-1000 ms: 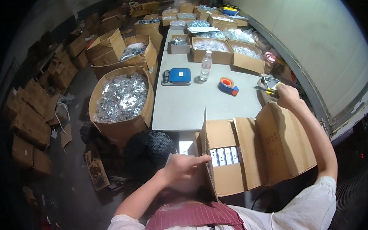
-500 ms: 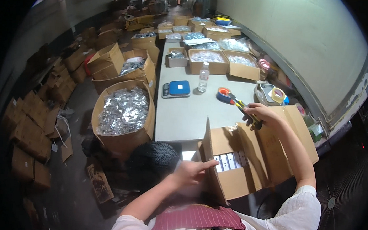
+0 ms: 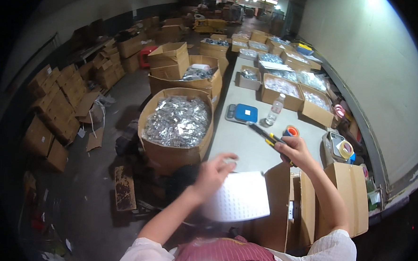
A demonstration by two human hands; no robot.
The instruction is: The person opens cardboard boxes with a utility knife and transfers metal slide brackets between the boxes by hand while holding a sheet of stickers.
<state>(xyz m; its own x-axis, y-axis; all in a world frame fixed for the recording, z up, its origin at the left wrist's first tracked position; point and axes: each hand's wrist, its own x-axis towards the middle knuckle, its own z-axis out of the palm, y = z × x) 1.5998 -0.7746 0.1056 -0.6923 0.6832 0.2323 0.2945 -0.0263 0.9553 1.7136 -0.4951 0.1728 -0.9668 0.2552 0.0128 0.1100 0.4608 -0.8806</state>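
R hand (image 3: 295, 151) wrapped tight round a blk-and-yellow hand tool (image 3: 267, 137), its long end pointing to 10 o'clock, over the table. L hand (image 3: 213, 175) blurred, fingers loosely bent & partly spread; can't tell if it has hold of the white sheet (image 3: 243, 198) at its 4 o'clock, which carries rows of small marks. At the sheet's 3 o'clock, approx. same distance from the body: open cardboard carton (image 3: 352, 199), flaps up, a bit of white content showing in its gap. Grey table (image 3: 232, 143) runs off twd 12 o'clock. On it, tape dispenser w/ orange roll (image 3: 291, 130) just beyond R hand at 12; 2nd scale w/ yellow tape roll (image 3: 345, 149) on it at R hand's 3; blue-topped scale (image 3: 242, 113) at its 10; clear bottle (image 3: 275, 110) at its 11, upright, just beside that scale. Big carton of shiny packets (image 3: 178, 122) on the floor at L hand's 11, another filled carton (image 3: 206, 85) behind it. Farther up the table, twd 12, open boxes of bagged parts (image 3: 282, 89).
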